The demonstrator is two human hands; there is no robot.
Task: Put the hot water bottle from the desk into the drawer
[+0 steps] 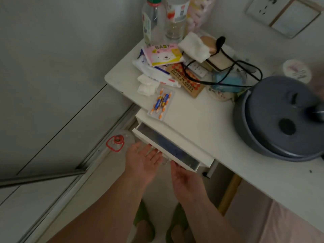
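Across the upper right of the view, a white desk (201,120) is seen, crowded with small items along its far side. On its right part, just beside the near edge, the hot water bottle (280,120) is laid flat: a grey, round body whose broad face is turned upward, with a dark round spot set near the middle of that face. Because the outline is round, no long axis can be made out. Its right side is blurred.

Under the desk's left end, the drawer (140,135) is seen pulled partly out, its long side running from upper left to lower right; something dark is visible inside but cannot be identified. The bottle is well apart from the drawer.

Both bare forearms are extended up from the bottom of the view toward the drawer front. The left hand (143,158) is turned palm up and spread, with its fingertips touching the underside of the front panel. The right hand (184,178) is raised beside it, its fingers hidden beneath the panel's lower edge, so whether anything is gripped cannot be told.

Near the desk's left edge, above the drawer, a clear pack of batteries (161,104) is laid. Between the two hands, a small metal ring pull (165,163) is hung from the drawer front.
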